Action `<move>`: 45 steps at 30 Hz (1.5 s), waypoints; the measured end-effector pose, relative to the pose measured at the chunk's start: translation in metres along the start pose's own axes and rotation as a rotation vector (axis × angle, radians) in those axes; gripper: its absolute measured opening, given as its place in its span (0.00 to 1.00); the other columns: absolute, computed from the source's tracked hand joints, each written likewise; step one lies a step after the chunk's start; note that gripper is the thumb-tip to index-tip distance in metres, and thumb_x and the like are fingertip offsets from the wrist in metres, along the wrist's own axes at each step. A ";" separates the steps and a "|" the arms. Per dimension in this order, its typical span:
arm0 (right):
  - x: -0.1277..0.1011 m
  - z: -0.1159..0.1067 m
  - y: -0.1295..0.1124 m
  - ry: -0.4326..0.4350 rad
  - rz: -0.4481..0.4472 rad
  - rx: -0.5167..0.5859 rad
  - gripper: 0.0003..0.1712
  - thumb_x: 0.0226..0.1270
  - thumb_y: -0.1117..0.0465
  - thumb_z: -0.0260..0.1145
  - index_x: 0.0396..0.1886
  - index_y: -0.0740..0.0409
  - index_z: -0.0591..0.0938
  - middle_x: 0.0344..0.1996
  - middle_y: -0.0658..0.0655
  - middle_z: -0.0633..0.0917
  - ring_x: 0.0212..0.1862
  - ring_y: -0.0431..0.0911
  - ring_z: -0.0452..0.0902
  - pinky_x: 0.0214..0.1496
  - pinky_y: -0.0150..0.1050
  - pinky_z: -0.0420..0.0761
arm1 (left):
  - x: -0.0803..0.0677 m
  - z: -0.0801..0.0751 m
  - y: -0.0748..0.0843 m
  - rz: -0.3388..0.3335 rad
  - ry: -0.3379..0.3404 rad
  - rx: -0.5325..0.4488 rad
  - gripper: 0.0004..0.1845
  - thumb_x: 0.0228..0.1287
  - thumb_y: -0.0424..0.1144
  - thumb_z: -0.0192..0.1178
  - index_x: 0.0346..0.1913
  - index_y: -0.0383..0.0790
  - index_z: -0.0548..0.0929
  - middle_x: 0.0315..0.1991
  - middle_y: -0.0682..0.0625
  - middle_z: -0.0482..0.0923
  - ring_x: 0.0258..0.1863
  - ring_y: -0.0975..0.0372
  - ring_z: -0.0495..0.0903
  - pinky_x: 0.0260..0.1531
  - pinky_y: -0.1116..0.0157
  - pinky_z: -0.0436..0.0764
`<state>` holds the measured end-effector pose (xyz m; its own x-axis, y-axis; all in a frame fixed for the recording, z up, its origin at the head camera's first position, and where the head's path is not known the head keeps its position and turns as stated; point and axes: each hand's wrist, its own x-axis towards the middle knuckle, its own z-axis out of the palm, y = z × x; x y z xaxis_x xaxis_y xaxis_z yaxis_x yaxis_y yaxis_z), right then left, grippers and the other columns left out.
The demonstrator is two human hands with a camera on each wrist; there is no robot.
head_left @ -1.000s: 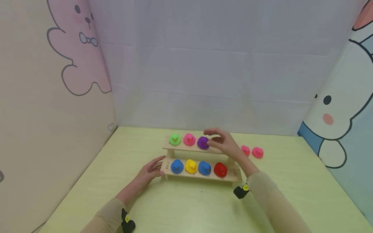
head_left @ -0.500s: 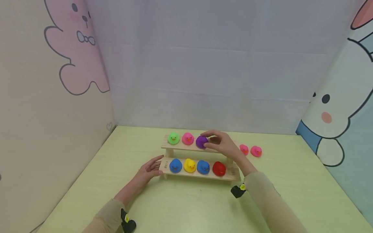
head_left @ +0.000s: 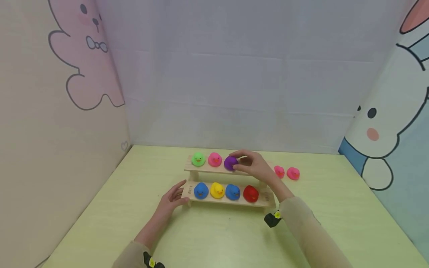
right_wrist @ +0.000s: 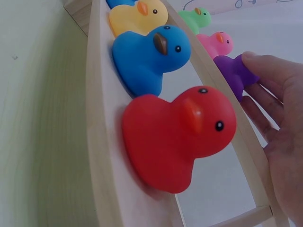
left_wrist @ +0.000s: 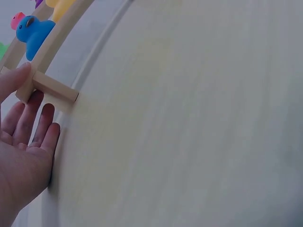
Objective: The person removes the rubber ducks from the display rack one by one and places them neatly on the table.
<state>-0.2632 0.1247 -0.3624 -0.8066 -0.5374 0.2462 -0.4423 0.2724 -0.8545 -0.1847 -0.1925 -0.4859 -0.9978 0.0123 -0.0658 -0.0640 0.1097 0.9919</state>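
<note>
Lowered since a second ago from just above the upper shelf: right hand point(head_left: 256, 166), fingertips now pinching the purple duck point(head_left: 230, 163) at centre frame in the head view, where earlier the fingers hung spread and clear of it. Seen in the right wrist view at right edge: fingertips point(right_wrist: 265, 71) curled against the same purple duck point(right_wrist: 234, 73). Unmoved over the same span: left hand point(head_left: 172, 199), fingers straight and relaxed, thumb and fingertips touching the left end of the wooden two-tier rack point(head_left: 264, 202) at lower centre; shown in the left wrist view at lower left, palm point(left_wrist: 21, 151) flat beside the rack's end post point(left_wrist: 49, 87).

Purple duck placed third from left on the upper shelf, just beside a pink duck point(head_left: 214, 159) and, further left, a green duck point(head_left: 198, 159). Lined along the lower shelf, left to right: blue duck point(head_left: 201, 190), yellow duck point(head_left: 217, 190), second blue duck point(head_left: 232, 191), red duck point(head_left: 250, 194), the last largest in the right wrist view at centre point(right_wrist: 175, 137). Set apart on the pale green surface point(head_left: 335, 208), right of the rack: two more pink ducks point(head_left: 286, 172), side by side. Behind, at upper left and right of the frame: cartoon-printed wall panels.
</note>
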 end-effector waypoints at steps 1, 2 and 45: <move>0.000 0.001 0.000 -0.001 -0.001 0.002 0.23 0.60 0.64 0.67 0.56 0.63 0.77 0.52 0.63 0.79 0.52 0.59 0.76 0.56 0.49 0.75 | -0.001 0.000 -0.001 0.000 0.009 -0.005 0.35 0.54 0.40 0.68 0.66 0.54 0.68 0.58 0.45 0.75 0.57 0.57 0.74 0.53 0.66 0.72; 0.001 0.001 0.000 -0.003 -0.002 0.002 0.23 0.60 0.64 0.67 0.56 0.63 0.77 0.52 0.62 0.79 0.52 0.59 0.76 0.56 0.49 0.75 | -0.002 -0.001 -0.001 0.000 0.013 -0.003 0.35 0.55 0.40 0.68 0.66 0.54 0.68 0.58 0.46 0.75 0.57 0.58 0.75 0.52 0.67 0.72; -0.002 -0.005 0.000 0.146 0.010 -0.046 0.22 0.60 0.64 0.67 0.55 0.61 0.78 0.50 0.61 0.81 0.55 0.56 0.74 0.59 0.49 0.73 | 0.002 -0.002 -0.008 -0.033 0.007 -0.037 0.32 0.57 0.40 0.65 0.66 0.56 0.68 0.56 0.46 0.76 0.60 0.55 0.70 0.64 0.46 0.57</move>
<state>-0.2639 0.1301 -0.3606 -0.8578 -0.4138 0.3049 -0.4492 0.3151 -0.8360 -0.1862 -0.1950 -0.4940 -0.9952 0.0028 -0.0976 -0.0971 0.0728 0.9926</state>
